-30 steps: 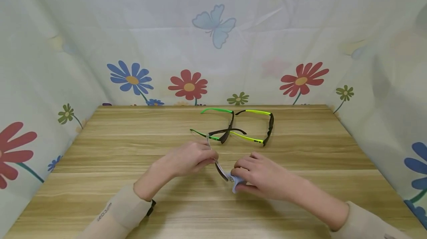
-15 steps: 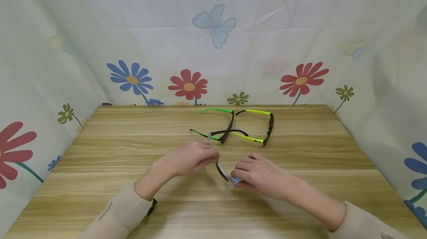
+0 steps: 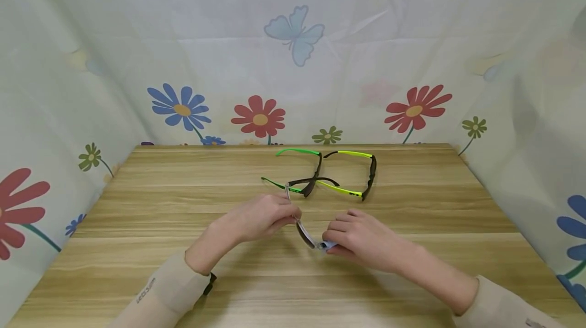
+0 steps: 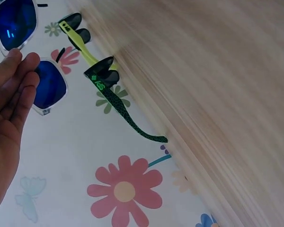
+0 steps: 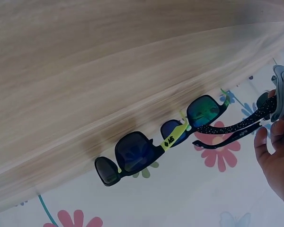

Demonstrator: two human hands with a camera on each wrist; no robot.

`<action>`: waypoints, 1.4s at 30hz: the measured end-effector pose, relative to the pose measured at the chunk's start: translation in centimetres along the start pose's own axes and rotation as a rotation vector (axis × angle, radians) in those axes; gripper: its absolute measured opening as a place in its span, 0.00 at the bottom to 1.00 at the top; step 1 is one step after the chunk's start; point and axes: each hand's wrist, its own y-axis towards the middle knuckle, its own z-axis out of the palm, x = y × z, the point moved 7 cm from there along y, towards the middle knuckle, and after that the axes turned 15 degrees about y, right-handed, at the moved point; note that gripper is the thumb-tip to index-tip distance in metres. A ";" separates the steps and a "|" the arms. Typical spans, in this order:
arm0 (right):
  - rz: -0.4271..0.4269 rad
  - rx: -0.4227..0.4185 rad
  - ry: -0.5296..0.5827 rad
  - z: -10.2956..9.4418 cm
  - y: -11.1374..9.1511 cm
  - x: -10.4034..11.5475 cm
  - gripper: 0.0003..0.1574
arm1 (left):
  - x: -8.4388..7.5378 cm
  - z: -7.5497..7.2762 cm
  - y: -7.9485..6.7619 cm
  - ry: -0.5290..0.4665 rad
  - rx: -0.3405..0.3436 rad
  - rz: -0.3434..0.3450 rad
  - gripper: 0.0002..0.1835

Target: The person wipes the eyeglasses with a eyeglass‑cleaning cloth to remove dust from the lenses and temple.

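Observation:
My left hand (image 3: 265,217) pinches a pair of clear-framed sunglasses (image 3: 305,237) near the bridge, above the table. In the left wrist view the blue mirrored lenses (image 4: 50,85) show on both sides of the fingers. A pale blue cloth (image 3: 327,245) is held in my right hand (image 3: 366,240), at the hinge end of the same sunglasses. Seen from the right wrist, the cloth (image 5: 281,92) is folded over one dark speckled temple (image 5: 239,125), between thumb and fingers. Part of that temple is hidden by cloth and hand.
Beyond the hands, black sunglasses with green temples (image 3: 297,150) lie unfolded on the wooden table (image 3: 183,180). To their right are black sunglasses with yellow temples (image 3: 352,153), close enough to overlap in view. A flowered white curtain (image 3: 220,63) encloses the back and sides.
My right hand has shifted slightly right, and less of the cloth hangs below its fingers. The left hand and the sunglasses have barely moved. Both pairs on the table lie still.

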 end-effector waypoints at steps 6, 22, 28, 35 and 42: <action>-0.012 -0.024 -0.023 -0.4 -0.3 -0.2 0.15 | 0.1 -0.1 0.0 -0.023 0.007 -0.015 0.03; 0.018 -0.041 -0.019 -1.5 -1.7 -1.6 0.16 | 0.3 -0.5 -0.2 -0.031 -0.009 -0.031 0.04; 0.029 -0.063 0.032 -2.0 -2.5 -2.6 0.16 | 0.3 -0.9 -0.3 -0.036 -0.025 -0.024 0.04; 0.035 -0.062 0.067 -2.3 -3.2 -3.5 0.15 | 0.4 -1.0 -0.4 -0.047 -0.023 -0.024 0.04; 0.091 -0.065 0.080 -2.6 -4.1 -4.6 0.17 | 0.5 -0.9 -0.6 -0.051 -0.026 -0.016 0.05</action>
